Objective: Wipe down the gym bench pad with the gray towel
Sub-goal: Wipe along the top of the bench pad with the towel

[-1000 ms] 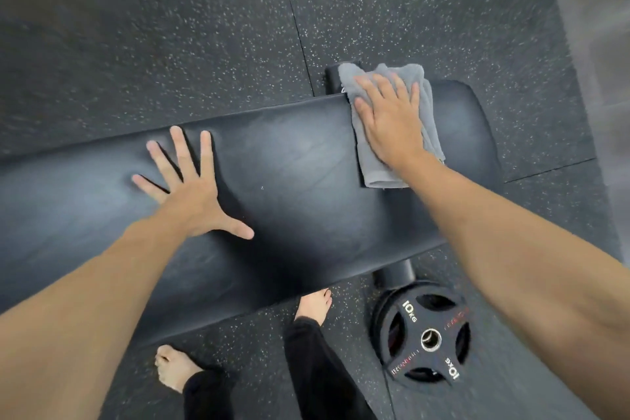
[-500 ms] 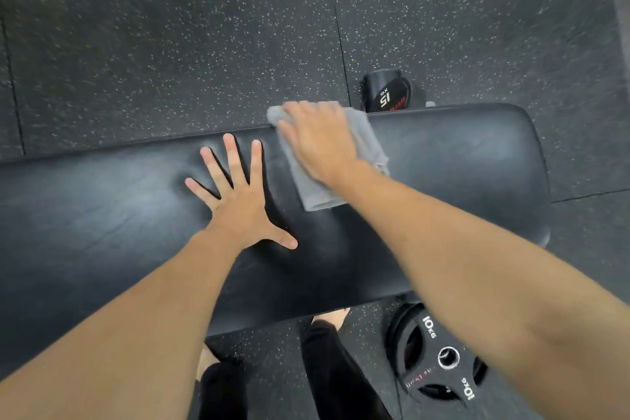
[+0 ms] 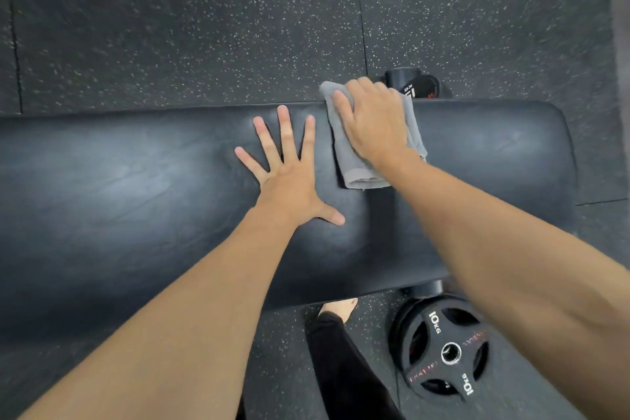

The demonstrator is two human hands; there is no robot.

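Observation:
A long black gym bench pad [image 3: 136, 187] runs across the view from left to right. The folded gray towel [image 3: 359, 177] lies on the pad's far half, and its top corner hangs over the far edge. My right hand [image 3: 373, 121] presses flat on the towel and covers most of it. My left hand [image 3: 289, 181] rests on the pad just left of the towel, palm down with fingers spread and nothing in it.
A black 10 kg weight plate [image 3: 446, 351] lies on the speckled rubber floor [image 3: 204, 27] at the near right, beside a bench foot. Another weight [image 3: 416, 82] sits behind the pad's far edge. My bare foot [image 3: 339, 307] and dark trouser leg show below the pad.
My right hand slid the towel leftward along the pad from near its right end to beside my left hand. My left hand stayed planted, and the view shifted.

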